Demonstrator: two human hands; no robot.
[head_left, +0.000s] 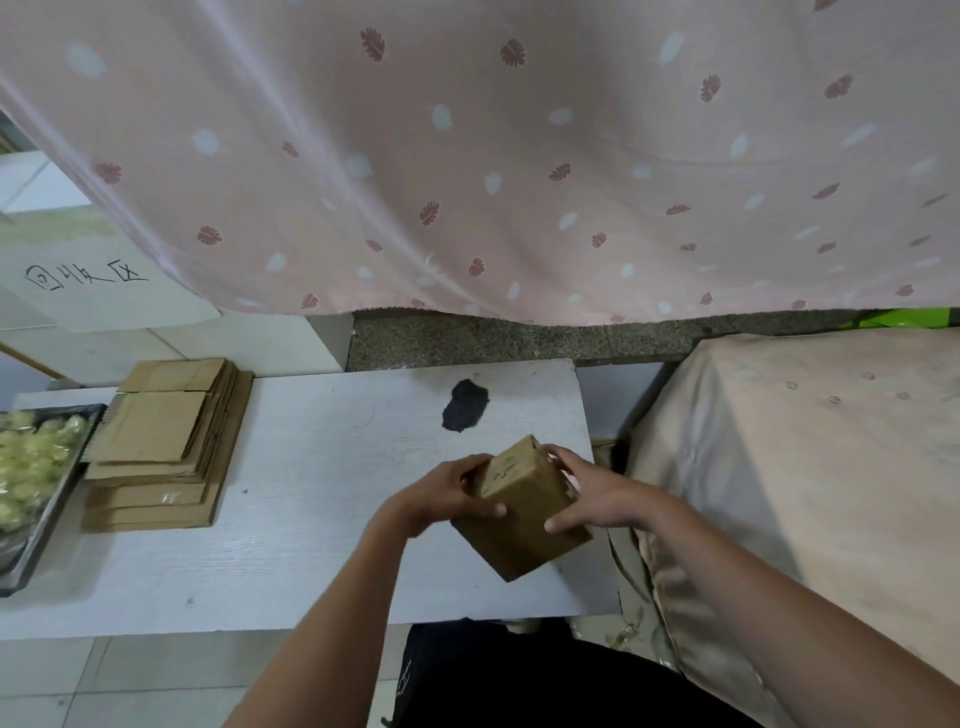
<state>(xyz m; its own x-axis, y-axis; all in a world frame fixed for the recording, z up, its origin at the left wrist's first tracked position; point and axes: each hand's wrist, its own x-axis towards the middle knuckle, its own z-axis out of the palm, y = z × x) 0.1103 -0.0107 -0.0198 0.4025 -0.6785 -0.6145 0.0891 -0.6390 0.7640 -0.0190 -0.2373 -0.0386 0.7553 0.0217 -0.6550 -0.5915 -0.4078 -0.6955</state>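
A small brown cardboard box (524, 512) is held tilted above the right part of the white table (322, 467). My left hand (447, 491) grips its left side, thumb across the near face. My right hand (597, 493) grips its right side, fingers curled over the top edge. One flap at the far right of the box looks partly raised.
A stack of flat cardboard blanks (166, 441) lies at the table's left. A metal tray (57, 499) of pale yellow wrapped items stands at the far left. A dark stain (465, 405) marks the tabletop. A cloth-covered block (810, 478) stands to the right, and a pink patterned curtain (493, 156) hangs behind.
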